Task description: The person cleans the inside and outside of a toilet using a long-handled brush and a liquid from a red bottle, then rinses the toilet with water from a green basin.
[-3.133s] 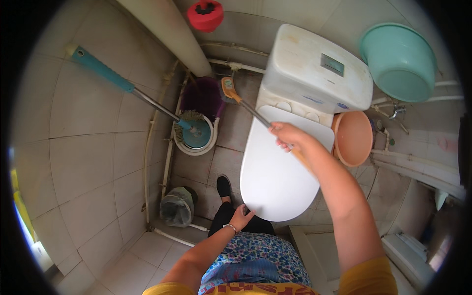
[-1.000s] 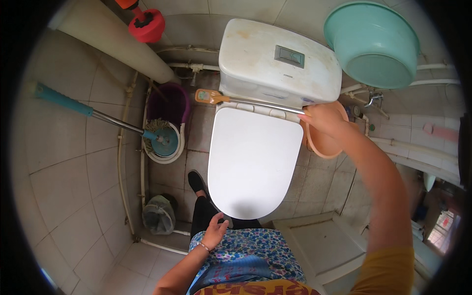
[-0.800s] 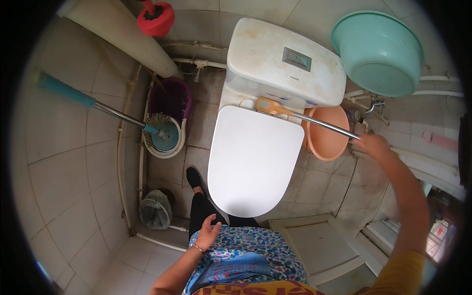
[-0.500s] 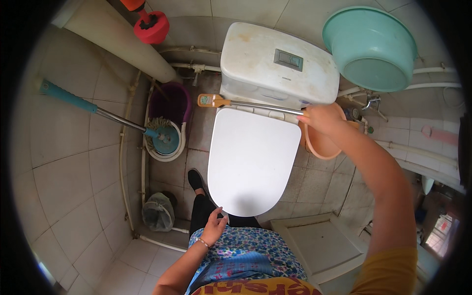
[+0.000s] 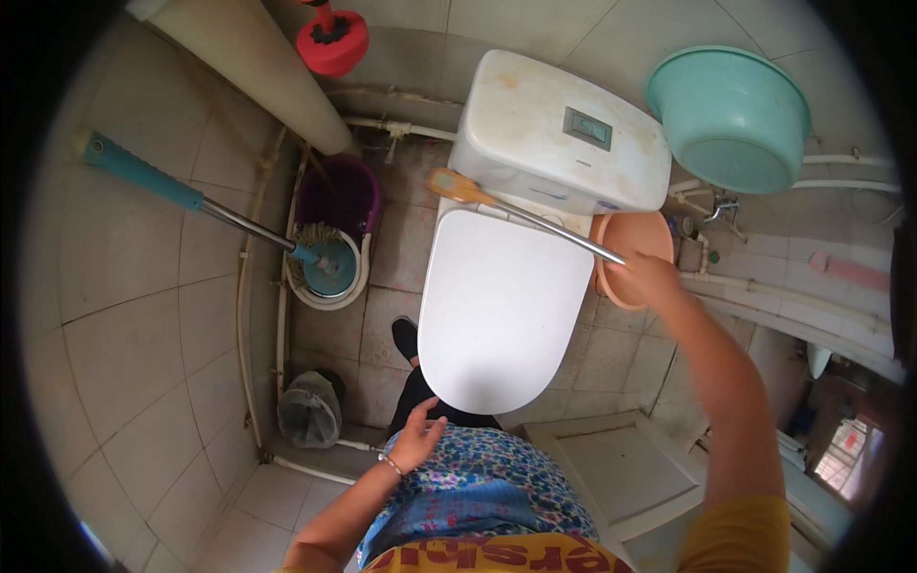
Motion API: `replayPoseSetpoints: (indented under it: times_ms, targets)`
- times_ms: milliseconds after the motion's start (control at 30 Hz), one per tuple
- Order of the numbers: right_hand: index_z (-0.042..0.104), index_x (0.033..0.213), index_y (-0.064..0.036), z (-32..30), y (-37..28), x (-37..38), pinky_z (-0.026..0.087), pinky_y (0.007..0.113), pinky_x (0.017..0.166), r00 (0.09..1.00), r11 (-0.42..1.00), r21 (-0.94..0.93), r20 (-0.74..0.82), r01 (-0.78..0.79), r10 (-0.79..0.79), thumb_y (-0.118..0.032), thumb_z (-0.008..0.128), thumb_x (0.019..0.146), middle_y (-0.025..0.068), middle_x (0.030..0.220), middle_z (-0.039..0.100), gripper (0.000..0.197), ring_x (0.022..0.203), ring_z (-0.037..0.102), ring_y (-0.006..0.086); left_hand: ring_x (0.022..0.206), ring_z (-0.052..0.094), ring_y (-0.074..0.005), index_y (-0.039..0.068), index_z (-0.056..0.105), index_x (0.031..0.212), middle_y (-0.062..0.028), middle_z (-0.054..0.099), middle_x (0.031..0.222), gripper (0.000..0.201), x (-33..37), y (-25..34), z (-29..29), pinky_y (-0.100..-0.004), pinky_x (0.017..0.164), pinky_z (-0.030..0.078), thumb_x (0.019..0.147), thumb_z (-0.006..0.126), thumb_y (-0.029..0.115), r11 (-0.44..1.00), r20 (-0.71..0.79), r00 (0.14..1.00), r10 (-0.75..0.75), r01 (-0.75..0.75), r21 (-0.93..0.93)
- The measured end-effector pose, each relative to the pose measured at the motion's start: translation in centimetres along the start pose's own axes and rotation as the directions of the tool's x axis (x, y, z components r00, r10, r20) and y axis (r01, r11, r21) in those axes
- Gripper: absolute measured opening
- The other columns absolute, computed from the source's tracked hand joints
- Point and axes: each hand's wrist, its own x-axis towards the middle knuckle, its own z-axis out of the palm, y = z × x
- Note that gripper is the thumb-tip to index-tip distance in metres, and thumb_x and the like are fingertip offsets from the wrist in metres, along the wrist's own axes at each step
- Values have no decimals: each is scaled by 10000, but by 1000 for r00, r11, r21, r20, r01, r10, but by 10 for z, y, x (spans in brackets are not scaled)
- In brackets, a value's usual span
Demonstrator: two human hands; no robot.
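My right hand (image 5: 655, 279) is closed around the end of a metal-rod tool with a flat orange head (image 5: 458, 186); what kind of tool it is I cannot tell. Its silver rod (image 5: 554, 224) slants across the back of the white toilet lid (image 5: 506, 306), which is down. The orange head lies by the left rear corner of the lid, in front of the cistern (image 5: 573, 124). My left hand (image 5: 418, 439) hangs near the front of the lid, above my floral apron (image 5: 478, 468), with its fingers apart and nothing in them.
A peach basin (image 5: 638, 237) stands right of the toilet, below a green basin (image 5: 731, 119). On the left are a mop (image 5: 244, 224) in its purple bucket (image 5: 334, 196) and a lined bin (image 5: 310, 411). A red plunger-like thing (image 5: 332, 43) hangs at the upper left.
My right hand has come nearer and to the right, so the tool now slants instead of lying nearly level. The view has shifted slightly; my left hand stays by the lid's front.
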Motion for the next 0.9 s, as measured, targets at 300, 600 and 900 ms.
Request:
replayPoseSetpoints:
  times_ms: [300, 600, 900]
  targets:
    - [607, 875, -54, -30, -17, -3, 486, 415, 632, 983, 970, -184, -61, 159, -172, -511, 469, 863, 153, 784, 636, 478, 732, 615, 336, 865, 620, -209, 12, 373, 1298, -179, 495, 1201, 530, -14, 3, -55, -319, 779, 490, 880, 571, 270, 986, -133, 991, -2, 24, 163]
    - [584, 931, -57, -58, 103, -76, 493, 423, 670, 963, 848, -492, 66, -196, 261, -500, 451, 874, 150, 830, 645, 466, 789, 630, 309, 849, 618, -192, -1, 373, 1291, -179, 453, 1248, 521, -22, -43, -114, -301, 764, 481, 881, 562, 260, 997, -134, 989, -57, 63, 39]
    - [594, 977, -76, -25, 24, -30, 488, 411, 695, 986, 972, -215, 115, -95, 122, -478, 472, 874, 137, 903, 635, 432, 852, 609, 309, 879, 588, -162, 46, 320, 1331, -113, 443, 1281, 520, 2, -14, -79, -279, 689, 494, 898, 548, 223, 984, -141, 989, -48, 71, 164]
